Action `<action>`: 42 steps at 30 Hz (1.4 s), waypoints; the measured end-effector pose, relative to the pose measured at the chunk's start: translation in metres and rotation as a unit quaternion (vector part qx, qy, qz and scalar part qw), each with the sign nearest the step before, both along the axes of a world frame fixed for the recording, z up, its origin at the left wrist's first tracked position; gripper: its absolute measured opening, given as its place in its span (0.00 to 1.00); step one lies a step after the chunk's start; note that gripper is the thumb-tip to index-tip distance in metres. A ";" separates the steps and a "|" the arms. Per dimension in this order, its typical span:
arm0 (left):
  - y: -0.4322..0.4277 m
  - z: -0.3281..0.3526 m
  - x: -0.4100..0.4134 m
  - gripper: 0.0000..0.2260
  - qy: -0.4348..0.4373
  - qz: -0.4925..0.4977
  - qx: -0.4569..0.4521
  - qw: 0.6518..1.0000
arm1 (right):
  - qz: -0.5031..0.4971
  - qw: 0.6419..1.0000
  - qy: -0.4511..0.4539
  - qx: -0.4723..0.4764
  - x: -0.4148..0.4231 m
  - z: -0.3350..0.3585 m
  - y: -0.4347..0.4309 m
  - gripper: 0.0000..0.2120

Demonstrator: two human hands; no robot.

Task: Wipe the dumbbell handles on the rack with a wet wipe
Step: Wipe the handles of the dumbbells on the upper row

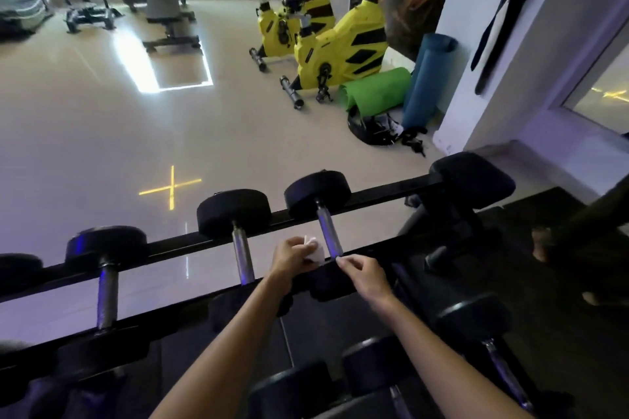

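Note:
A black rack [190,241] carries several black dumbbells with metal handles across its top tier. My left hand [292,257] grips a white wet wipe [315,248] between two handles, the left handle [243,255] and the right handle [329,231]. My right hand [362,274] is beside it with fingers curled, its fingertips pinching a corner of the wipe near the base of the right handle. Another dumbbell handle [107,296] sits farther left. More dumbbells [476,316] lie on the lower tier.
Two yellow exercise bikes [340,48] stand on the glossy floor beyond the rack. Rolled green [374,87] and blue mats [425,78] lean by a white pillar [510,61]. A bench machine [166,10] stands far back. Someone's bare foot [541,243] shows at right.

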State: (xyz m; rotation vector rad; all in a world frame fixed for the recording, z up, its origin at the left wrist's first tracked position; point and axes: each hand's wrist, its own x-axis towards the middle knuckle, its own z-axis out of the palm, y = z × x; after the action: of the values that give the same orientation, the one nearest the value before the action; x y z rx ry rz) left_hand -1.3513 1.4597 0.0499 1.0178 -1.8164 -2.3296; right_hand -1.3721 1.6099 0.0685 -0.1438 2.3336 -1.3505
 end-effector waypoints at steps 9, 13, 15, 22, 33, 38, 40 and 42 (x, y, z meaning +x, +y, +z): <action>0.053 0.011 -0.047 0.07 -0.007 0.121 -0.099 0.988 | 0.074 0.997 -0.010 -0.019 -0.063 -0.016 0.062 0.13; 0.075 0.008 -0.064 0.10 -0.029 0.156 -0.145 0.977 | 0.114 0.993 -0.027 -0.018 -0.084 -0.020 0.090 0.12; 0.081 0.009 -0.069 0.08 -0.033 0.148 -0.161 0.975 | 0.120 0.991 -0.049 -0.031 -0.093 -0.024 0.091 0.13; 0.073 -0.007 -0.076 0.07 -0.069 0.092 -0.247 0.962 | 0.151 0.982 -0.109 -0.023 -0.095 -0.039 0.067 0.31; 0.023 -0.029 -0.085 0.09 -0.010 -0.470 -0.609 0.639 | 0.199 0.963 -0.162 0.080 -0.106 -0.063 0.048 0.55; 0.033 -0.024 -0.134 0.11 -0.112 -0.617 -0.664 0.408 | 0.175 0.967 -0.165 0.086 -0.105 -0.065 0.049 0.54; 0.042 -0.028 -0.149 0.13 -0.171 -0.630 -0.659 0.373 | 0.176 0.967 -0.154 0.096 -0.104 -0.064 0.049 0.54; 0.047 -0.029 -0.152 0.13 -0.191 -0.624 -0.661 0.370 | 0.173 0.968 -0.153 0.099 -0.105 -0.064 0.049 0.53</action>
State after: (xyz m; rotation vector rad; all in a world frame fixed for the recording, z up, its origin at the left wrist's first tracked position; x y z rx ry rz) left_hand -1.5032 1.5072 0.0205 -0.4401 -3.7872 0.6848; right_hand -1.4771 1.6585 0.0049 -0.2492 2.0505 -0.8966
